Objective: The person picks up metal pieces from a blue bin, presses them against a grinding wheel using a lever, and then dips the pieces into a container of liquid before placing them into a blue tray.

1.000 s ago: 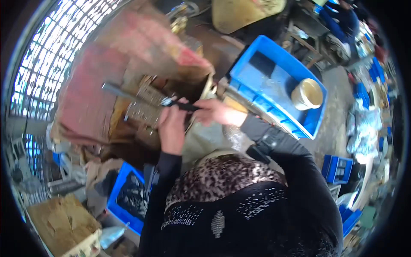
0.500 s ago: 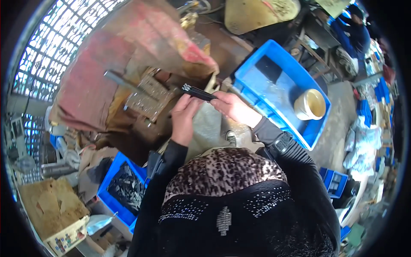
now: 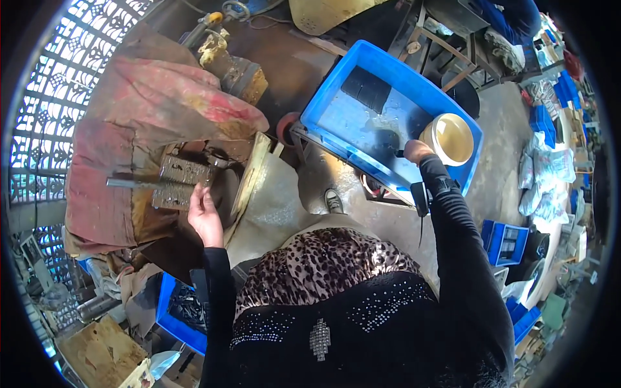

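My right hand [image 3: 417,151] is closed over the blue bin [image 3: 333,139], beside a cream bucket [image 3: 454,140]. A short dark end pokes out from its fingers, apparently of the bundle of black strips [image 3: 400,154]; the rest is hidden by the hand. A row of flat black pieces [image 3: 366,90] lies at the bin's far left end. My left hand [image 3: 206,220] is empty, its fingers stretched out. It is at the near right corner of a wet metal block [image 3: 184,182], from which a metal bar [image 3: 132,183] sticks out to the left. I cannot tell whether the fingertips touch the block.
A red and brown cloth [image 3: 103,161] drapes around the block. A wooden board edge [image 3: 251,178] stands right of it. Another blue bin [image 3: 166,310] with dark strips sits low at the left. A smaller blue crate [image 3: 503,243] is at the right, and a person [image 3: 511,22] is far right.
My hands have parted. The right one has carried the black strips right, over the blue bin; the left has let go of them and moved left to the metal block. The view has shifted.
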A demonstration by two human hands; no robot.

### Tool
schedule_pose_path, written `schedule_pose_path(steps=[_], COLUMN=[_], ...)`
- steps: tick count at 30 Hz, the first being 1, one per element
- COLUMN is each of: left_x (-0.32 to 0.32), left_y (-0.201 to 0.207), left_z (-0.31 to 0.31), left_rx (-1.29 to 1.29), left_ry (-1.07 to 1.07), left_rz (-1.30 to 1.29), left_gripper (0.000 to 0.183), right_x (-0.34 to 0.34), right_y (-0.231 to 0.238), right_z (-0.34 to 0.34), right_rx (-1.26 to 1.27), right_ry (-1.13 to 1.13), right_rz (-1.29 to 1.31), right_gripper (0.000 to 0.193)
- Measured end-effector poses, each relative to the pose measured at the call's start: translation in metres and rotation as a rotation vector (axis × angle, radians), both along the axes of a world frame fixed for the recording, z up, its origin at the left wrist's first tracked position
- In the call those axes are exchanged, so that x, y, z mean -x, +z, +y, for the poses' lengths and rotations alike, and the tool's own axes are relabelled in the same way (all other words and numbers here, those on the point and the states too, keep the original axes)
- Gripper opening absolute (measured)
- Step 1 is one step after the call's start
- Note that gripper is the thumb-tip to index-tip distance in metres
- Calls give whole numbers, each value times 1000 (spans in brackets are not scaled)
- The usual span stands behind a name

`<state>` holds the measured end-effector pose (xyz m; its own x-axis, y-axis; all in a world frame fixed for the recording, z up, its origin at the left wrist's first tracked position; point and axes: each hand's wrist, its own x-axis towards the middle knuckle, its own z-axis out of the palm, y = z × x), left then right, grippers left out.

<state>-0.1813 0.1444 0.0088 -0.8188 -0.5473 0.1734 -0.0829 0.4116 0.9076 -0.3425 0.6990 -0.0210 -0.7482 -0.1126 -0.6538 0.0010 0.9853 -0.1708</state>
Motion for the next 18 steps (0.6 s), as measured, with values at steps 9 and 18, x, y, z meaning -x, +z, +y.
schedule_pose_path(steps=[9,18], left_x=[-1,5], left_y=[6,1], left_z=[11,6], left_rx=[170,271], left_ry=[-54,-37], left_rz=[-161,-134], left_gripper=[35,34], right_x=[-5,-10], right_y=[8,33], right_z=[56,157], right_rx=[-161,-333], right_ry=[193,-290], right_rz=[242,443], right_gripper=[26,28])
